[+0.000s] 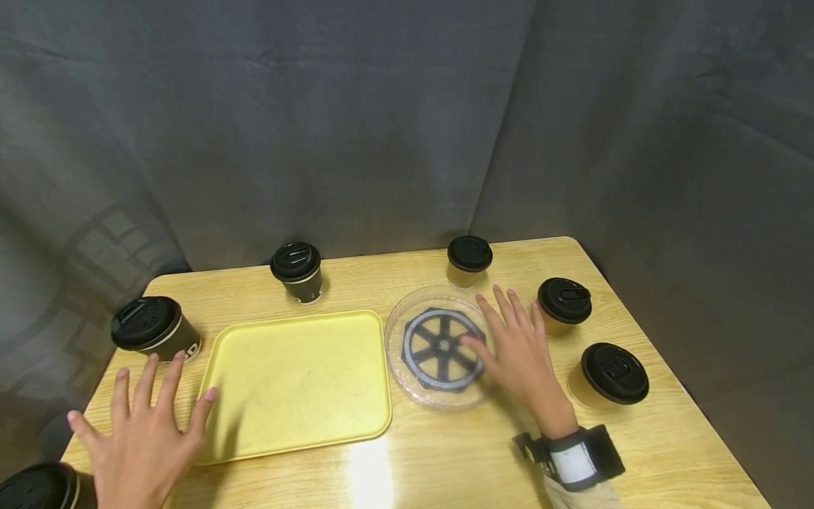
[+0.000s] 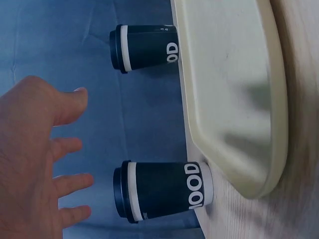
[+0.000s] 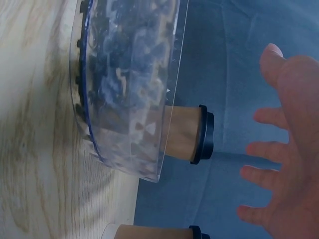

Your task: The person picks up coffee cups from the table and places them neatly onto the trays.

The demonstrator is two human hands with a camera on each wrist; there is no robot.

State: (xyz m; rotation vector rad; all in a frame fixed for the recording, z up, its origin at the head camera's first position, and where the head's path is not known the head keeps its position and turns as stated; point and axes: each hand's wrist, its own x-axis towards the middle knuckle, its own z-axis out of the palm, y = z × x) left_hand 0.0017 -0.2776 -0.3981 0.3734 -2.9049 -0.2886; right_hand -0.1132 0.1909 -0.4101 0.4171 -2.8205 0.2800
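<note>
My left hand (image 1: 143, 431) hovers with spread fingers near the tray's left edge, holding nothing. Just beyond its fingertips stands a black paper coffee cup (image 1: 181, 343) with a black lid; the left wrist view shows a gap between the hand (image 2: 35, 154) and this cup (image 2: 167, 191). A shallow yellow tray (image 1: 305, 382) lies to its right. Over the right rim of a clear round plastic bowl (image 1: 397, 375), my right hand (image 1: 521, 360) is held with fingers apart and nothing in it. Space separates that hand (image 3: 294, 164) from the bowl (image 3: 124, 94) in the right wrist view.
Another black cup (image 1: 308, 286) stands behind the tray, and a third black-lidded cup (image 1: 44, 488) is cut off at lower left. Brown cups with black lids stand behind the bowl (image 1: 464, 274) and along the right (image 1: 556, 325), (image 1: 585, 389). Grey curtains (image 1: 381, 141) surround the wooden table.
</note>
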